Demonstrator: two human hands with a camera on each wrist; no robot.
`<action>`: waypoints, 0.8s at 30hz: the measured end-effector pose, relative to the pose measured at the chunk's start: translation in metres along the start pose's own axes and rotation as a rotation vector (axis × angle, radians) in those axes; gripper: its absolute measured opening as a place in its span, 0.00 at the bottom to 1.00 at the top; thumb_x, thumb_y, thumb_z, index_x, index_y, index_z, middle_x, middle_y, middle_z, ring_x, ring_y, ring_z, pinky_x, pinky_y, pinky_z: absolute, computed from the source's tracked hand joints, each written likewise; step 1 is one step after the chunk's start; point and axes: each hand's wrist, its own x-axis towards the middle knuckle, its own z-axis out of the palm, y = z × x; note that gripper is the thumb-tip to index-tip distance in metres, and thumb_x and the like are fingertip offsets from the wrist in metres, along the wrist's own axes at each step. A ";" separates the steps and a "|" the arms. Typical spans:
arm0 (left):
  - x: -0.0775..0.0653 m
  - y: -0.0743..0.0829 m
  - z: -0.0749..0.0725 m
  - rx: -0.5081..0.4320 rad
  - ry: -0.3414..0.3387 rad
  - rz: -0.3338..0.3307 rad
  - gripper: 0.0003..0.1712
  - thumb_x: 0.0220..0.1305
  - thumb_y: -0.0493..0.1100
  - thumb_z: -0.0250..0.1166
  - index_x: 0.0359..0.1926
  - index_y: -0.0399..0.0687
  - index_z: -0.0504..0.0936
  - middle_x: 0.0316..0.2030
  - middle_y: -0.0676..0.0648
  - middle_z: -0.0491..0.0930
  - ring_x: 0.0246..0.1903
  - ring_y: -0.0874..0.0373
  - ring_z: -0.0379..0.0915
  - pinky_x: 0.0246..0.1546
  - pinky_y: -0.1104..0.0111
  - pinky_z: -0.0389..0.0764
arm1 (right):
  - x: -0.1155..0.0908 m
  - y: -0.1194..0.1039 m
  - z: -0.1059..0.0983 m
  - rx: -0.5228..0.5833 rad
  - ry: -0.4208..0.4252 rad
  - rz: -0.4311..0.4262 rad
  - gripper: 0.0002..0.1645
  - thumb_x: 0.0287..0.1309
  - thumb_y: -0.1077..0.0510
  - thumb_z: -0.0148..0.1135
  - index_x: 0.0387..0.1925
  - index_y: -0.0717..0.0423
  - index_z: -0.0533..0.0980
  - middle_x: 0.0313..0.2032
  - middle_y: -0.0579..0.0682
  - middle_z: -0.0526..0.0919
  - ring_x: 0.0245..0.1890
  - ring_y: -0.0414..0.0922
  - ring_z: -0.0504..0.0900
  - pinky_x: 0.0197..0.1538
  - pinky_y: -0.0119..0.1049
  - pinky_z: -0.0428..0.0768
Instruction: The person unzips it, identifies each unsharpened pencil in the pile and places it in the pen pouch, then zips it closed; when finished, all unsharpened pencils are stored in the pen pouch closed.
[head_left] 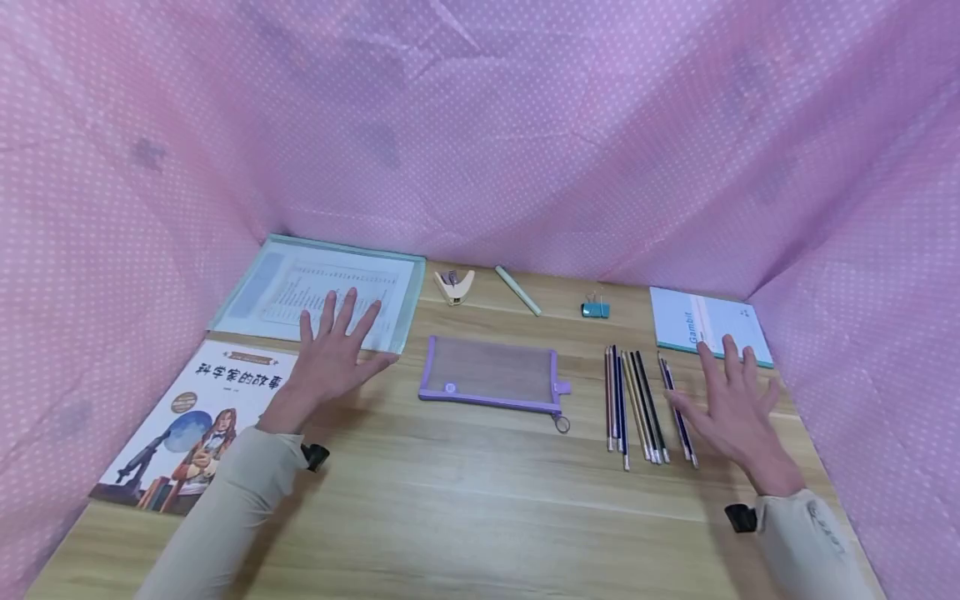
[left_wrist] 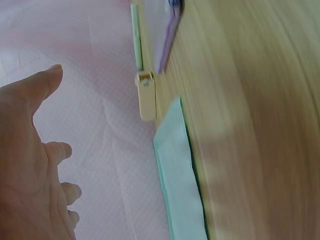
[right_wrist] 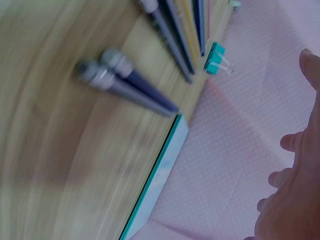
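With fingers spread, my left hand [head_left: 333, 358] hovers near a clear folder [head_left: 411, 308] with a green border and a storybook [head_left: 247, 400]. My right hand [head_left: 735, 408], also spread, is above the table beside several pencils [head_left: 637, 404] and a light blue notebook [head_left: 675, 321]. Neither hand holds anything. Between them lies a purple mesh zipper pouch [head_left: 491, 371] with a ring on its zip. In the right wrist view the eraser ends of two dark pencils [right_wrist: 127, 82] point toward the camera.
Along the back lie a cream hole punch or stapler [head_left: 454, 287], a pale green pen [head_left: 517, 290] and a teal binder clip [head_left: 596, 308]. Pink dotted cloth [head_left: 480, 150] hangs round the back and sides of the wooden table [head_left: 465, 508].
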 end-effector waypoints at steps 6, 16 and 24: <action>0.000 0.017 0.014 -0.028 0.004 0.046 0.51 0.66 0.71 0.53 0.80 0.56 0.45 0.80 0.37 0.33 0.79 0.33 0.23 0.71 0.28 0.30 | 0.009 -0.020 0.005 0.040 0.023 -0.018 0.55 0.66 0.34 0.53 0.79 0.57 0.43 0.79 0.67 0.33 0.77 0.73 0.33 0.63 0.84 0.38; 0.001 0.043 0.037 -0.036 -0.035 0.086 0.51 0.65 0.71 0.54 0.80 0.56 0.48 0.80 0.37 0.36 0.79 0.33 0.28 0.71 0.28 0.33 | 0.027 -0.059 0.023 0.146 0.110 -0.107 0.52 0.64 0.40 0.60 0.75 0.65 0.51 0.75 0.71 0.50 0.73 0.71 0.52 0.68 0.75 0.53; -0.001 0.065 0.057 -0.078 -0.045 0.148 0.51 0.65 0.72 0.53 0.79 0.55 0.49 0.80 0.37 0.39 0.79 0.34 0.29 0.72 0.30 0.34 | 0.039 -0.090 0.044 0.205 0.032 -0.117 0.50 0.65 0.39 0.59 0.75 0.65 0.54 0.75 0.69 0.55 0.73 0.69 0.57 0.71 0.68 0.58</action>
